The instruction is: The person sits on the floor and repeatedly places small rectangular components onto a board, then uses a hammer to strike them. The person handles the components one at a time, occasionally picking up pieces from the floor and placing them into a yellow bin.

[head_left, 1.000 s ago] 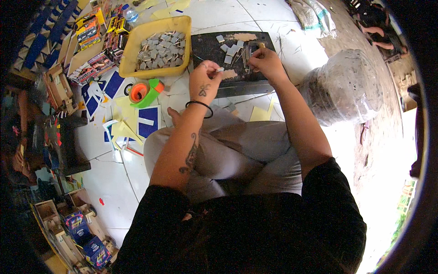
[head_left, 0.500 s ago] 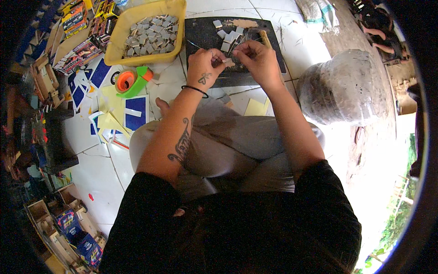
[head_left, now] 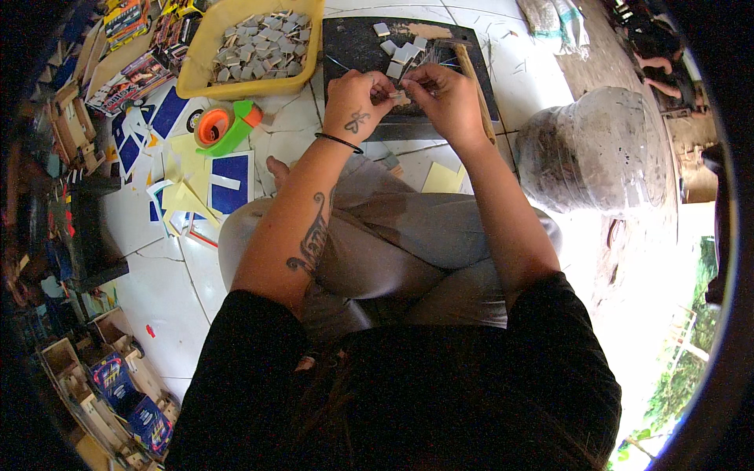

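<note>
My left hand (head_left: 357, 98) and my right hand (head_left: 446, 98) meet over the near part of a black board (head_left: 352, 43). The left fingers pinch a small pale block (head_left: 401, 99) that looks like wood. My right thumb and fingertips are closed right beside it; anything between them is too small to make out. A thin wire-like rod (head_left: 338, 62) sticks out past my left hand. Beyond the hands, several small grey-topped square blocks (head_left: 402, 55) lie on the board, next to a heap of thin metal pins (head_left: 429, 58). A wooden stick (head_left: 473, 78) runs along the board's right side.
A yellow basin (head_left: 184, 80) of grey-topped blocks stands left of the board. Nearer are a green tape dispenser (head_left: 236, 140) and paper scraps (head_left: 184, 196). At right sits a plastic-wrapped bundle (head_left: 593, 149). Printed boxes (head_left: 129, 82) stand far left. Another person (head_left: 660, 67) shows at upper right.
The view has shifted slightly. Both hands stay together over the board, my right fingertips now closer to the small block. The wooden stick shows more of its length beside my right hand.
</note>
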### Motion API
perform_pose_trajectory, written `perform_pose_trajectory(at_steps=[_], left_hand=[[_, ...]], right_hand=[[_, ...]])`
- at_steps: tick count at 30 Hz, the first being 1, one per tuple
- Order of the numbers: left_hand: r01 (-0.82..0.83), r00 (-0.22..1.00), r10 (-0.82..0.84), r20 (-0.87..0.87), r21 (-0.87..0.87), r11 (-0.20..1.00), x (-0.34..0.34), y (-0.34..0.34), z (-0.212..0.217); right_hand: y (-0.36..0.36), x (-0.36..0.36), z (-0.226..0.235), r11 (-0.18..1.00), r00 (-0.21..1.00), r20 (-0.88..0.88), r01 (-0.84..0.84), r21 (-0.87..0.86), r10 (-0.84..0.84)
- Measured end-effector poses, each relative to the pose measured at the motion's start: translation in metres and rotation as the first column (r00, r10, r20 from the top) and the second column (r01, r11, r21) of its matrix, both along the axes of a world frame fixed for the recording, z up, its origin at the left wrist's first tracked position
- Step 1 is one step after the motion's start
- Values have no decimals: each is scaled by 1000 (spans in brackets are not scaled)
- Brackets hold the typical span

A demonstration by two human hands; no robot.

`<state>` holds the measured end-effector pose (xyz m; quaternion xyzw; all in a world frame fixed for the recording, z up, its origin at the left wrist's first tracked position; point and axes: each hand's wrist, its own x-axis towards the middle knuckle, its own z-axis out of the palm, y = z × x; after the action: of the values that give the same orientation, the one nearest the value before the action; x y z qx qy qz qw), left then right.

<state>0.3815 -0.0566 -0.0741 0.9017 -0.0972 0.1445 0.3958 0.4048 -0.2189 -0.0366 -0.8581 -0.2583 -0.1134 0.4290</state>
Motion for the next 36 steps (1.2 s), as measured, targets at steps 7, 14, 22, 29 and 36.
perform_pose_trajectory(at_steps=[7, 14, 22, 29, 36], left_hand=[[5, 1000, -5, 8, -10, 1000, 1, 0, -3], [-15, 997, 12, 71, 38, 999, 1, 0, -2], [77, 996, -63, 57, -292, 953, 2, -7, 0], [17, 999, -8, 47, -187, 982, 1, -7, 0], [-10, 991, 4, 136, 45, 999, -1, -9, -5]], right_hand=[[2, 0, 5, 998, 998, 39, -51, -43, 53], [5, 1, 8, 979, 984, 130, -94, -182, 119], [-9, 8, 8, 982, 989, -144, 40, 182, -14], [-25, 12, 13, 953, 961, -271, 126, 274, -49], [-7, -2, 8, 999, 999, -35, 29, 44, -28]])
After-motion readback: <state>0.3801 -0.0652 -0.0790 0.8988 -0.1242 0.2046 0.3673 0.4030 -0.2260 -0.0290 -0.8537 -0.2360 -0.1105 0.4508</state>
